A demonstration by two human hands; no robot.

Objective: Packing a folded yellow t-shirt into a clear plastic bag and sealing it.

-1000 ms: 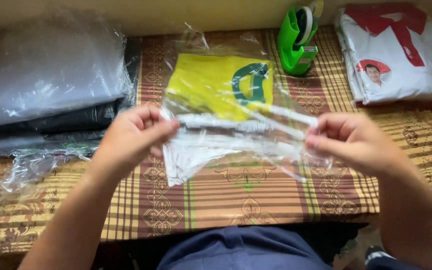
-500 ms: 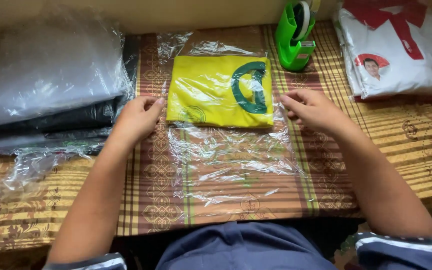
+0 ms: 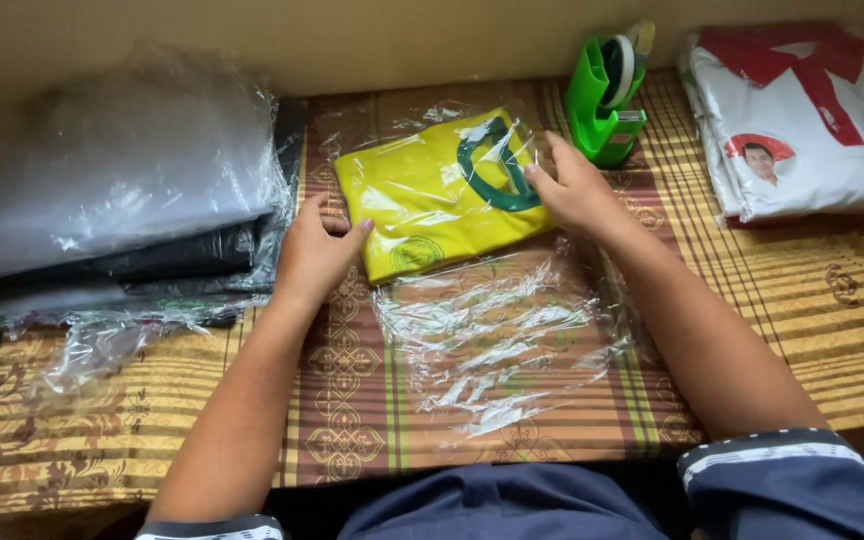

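A folded yellow shirt with a green collar (image 3: 430,196) lies inside a clear plastic bag (image 3: 492,340) on the patterned cloth. My left hand (image 3: 320,248) presses against the shirt's left edge, fingers touching the plastic. My right hand (image 3: 572,188) rests on the shirt's right edge near the collar. The shirt sits tilted, its right end farther from me. The bag's loose, crinkled open end spreads out toward me below the shirt.
A green tape dispenser (image 3: 607,95) stands just behind my right hand. A bagged white and red shirt (image 3: 802,120) lies at the back right. A stack of bagged dark and grey garments (image 3: 112,200) fills the left. The striped brown cloth (image 3: 802,320) covers the surface.
Both hands let go of the bag's lifted open end, which dropped flat, then moved to the shirt's two sides. The shirt has since slid and turned, its right end going farther away.
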